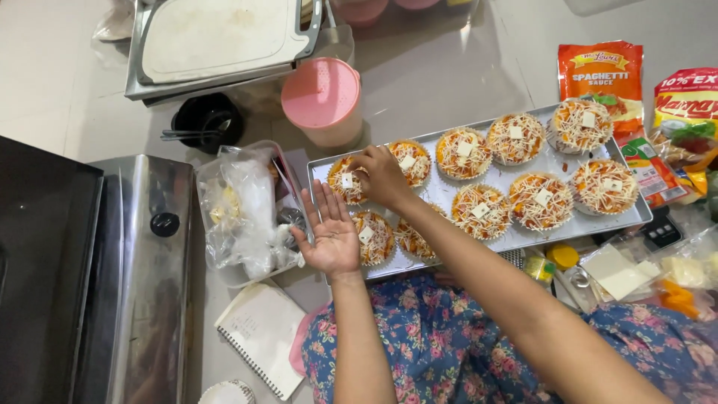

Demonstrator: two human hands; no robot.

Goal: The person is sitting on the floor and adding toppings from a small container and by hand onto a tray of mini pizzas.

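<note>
Floral lap point(449, 344); left hand point(333, 236), palm up, fingers spread; right hand point(381, 176) pinching over cheese-topped cup point(346, 182) (grip contents hidden) on metal tray point(523, 238).

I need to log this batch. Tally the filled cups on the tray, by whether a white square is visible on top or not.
On the metal tray:
Filled cups with a white square showing: 9
Filled cup with no square in sight, partly hidden by the right arm: 1
Total: 10
The right hand is at the far-left cup; the left hand is open, palm up.
</note>
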